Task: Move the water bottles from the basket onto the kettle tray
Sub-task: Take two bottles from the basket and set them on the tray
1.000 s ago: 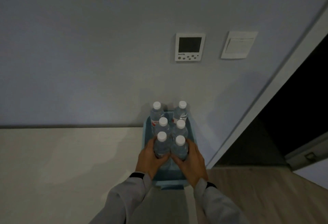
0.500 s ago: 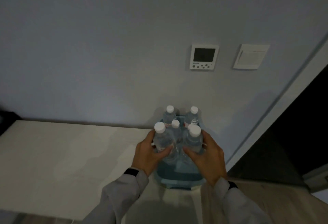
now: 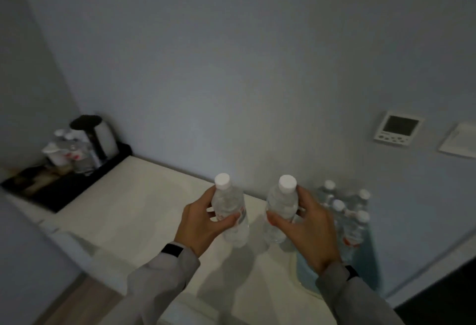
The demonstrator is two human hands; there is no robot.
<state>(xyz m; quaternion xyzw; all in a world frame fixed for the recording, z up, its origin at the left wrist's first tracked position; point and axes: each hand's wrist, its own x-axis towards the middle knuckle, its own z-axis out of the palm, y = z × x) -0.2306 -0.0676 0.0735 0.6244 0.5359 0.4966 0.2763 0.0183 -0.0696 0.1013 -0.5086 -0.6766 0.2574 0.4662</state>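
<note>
While four capped water bottles point(image 3: 345, 211) stand upright in a blue basket point(image 3: 368, 260) at the right end of a pale bench point(image 3: 123, 211), a person holds two more above the benchtop, one in each hand. The left hand point(image 3: 198, 224) grips a clear bottle point(image 3: 229, 211) around its upper body, fingers point(image 3: 208, 197) curled behind it and the thumb pressed across the front near a red-marked label. The right hand point(image 3: 309, 227) grips a second bottle point(image 3: 282, 209) the same way, its fingers point(image 3: 304, 196) wrapped around the far side just under the white cap and the thumb across the near side. Both held bottles are upright, side by side but apart, left of the basket. At the bench's far left corner sits a black tray point(image 3: 64, 185) carrying a kettle point(image 3: 95, 136), white cups point(image 3: 55, 153) and a few capped bottles point(image 3: 77, 154), well apart from the hands. Grey sleeves and dark wristbands show at both wrists. A wall thermostat point(image 3: 396, 129) and a switch plate point(image 3: 459, 140) hang on the wall to the right.
</note>
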